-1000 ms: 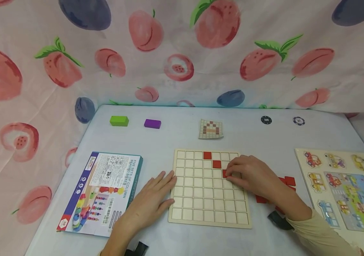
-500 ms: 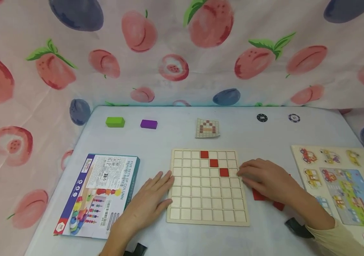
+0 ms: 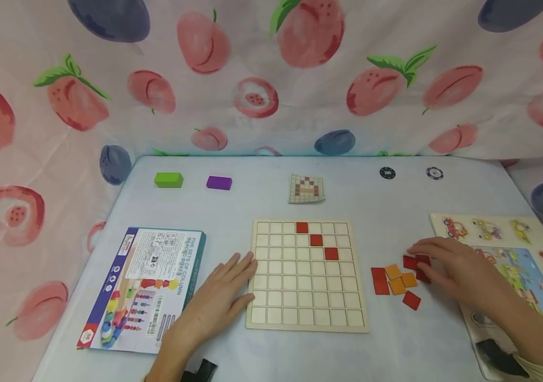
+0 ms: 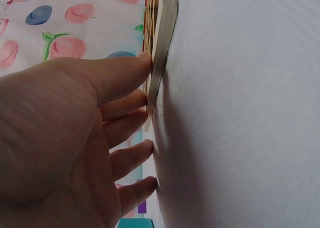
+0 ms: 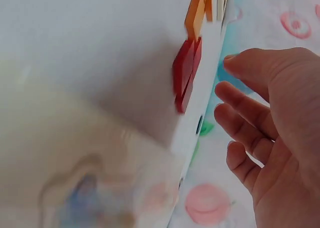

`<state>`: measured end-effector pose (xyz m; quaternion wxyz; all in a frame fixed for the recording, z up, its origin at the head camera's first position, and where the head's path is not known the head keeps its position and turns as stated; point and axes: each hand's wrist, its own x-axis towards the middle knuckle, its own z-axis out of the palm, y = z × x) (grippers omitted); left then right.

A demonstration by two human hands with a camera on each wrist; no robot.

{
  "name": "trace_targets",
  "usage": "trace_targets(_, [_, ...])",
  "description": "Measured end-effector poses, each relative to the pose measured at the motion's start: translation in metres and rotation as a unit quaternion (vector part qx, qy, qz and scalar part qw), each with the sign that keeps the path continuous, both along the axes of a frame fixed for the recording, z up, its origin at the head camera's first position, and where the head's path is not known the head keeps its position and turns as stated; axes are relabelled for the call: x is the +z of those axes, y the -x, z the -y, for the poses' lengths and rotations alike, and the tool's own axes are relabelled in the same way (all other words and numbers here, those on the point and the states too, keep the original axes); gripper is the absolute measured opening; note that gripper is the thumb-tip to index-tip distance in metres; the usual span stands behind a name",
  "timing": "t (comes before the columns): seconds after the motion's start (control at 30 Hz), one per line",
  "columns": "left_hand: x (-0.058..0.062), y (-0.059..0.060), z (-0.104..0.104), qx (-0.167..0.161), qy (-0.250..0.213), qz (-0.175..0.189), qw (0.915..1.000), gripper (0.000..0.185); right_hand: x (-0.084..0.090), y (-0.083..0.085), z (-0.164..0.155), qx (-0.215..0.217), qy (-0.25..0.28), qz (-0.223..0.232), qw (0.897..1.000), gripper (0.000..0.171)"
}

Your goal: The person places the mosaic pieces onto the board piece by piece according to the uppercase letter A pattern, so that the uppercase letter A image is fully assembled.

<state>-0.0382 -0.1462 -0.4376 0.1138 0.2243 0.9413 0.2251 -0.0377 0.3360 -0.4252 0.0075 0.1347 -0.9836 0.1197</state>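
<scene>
A square wooden grid board (image 3: 307,273) lies flat mid-table, with three red tiles in a diagonal down its upper right part; one is the red tile (image 3: 331,253). My left hand (image 3: 218,289) rests at the board's left edge, fingers spread and straight, and in the left wrist view the thumb touches the board's side. My right hand (image 3: 457,268) hovers over the right end of a loose tile group, fingers relaxed and holding nothing. That group has several orange tiles (image 3: 397,286) and red tiles (image 3: 380,281). The right wrist view shows red tiles (image 5: 184,70) below the fingertips.
Behind the board lies a small pattern card (image 3: 307,189). A boxed toy set (image 3: 149,286) is at left, a vehicle puzzle board (image 3: 534,233) at right under the right forearm. Green block (image 3: 168,180), purple block (image 3: 219,183) and two chips, including a black chip (image 3: 387,173), line the back.
My right hand let go of the third red tile in the board's grid and moved right, over the loose tiles. The left hand stayed at the board's edge.
</scene>
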Motion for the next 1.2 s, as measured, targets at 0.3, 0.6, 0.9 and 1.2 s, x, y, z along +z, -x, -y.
trace_targets(0.3, [0.000,0.002,0.000,0.001,-0.006,0.000,1.0000,0.065,-0.010,0.001,-0.016,-0.024,-0.023,0.016,0.999,0.035])
trace_targets(0.6, [0.000,0.001,0.000,0.004,-0.008,0.002,1.0000,0.065,-0.013,0.002,-0.022,-0.040,-0.014,0.023,0.999,0.032])
trace_targets(0.9, [0.001,0.000,-0.001,0.005,-0.010,-0.004,0.9999,0.064,-0.015,0.004,-0.023,-0.074,-0.021,0.045,0.996,0.034])
trace_targets(1.2, [0.001,0.000,0.000,0.005,-0.006,0.003,1.0000,0.065,-0.012,0.006,-0.019,-0.077,-0.031,0.039,0.996,0.036])
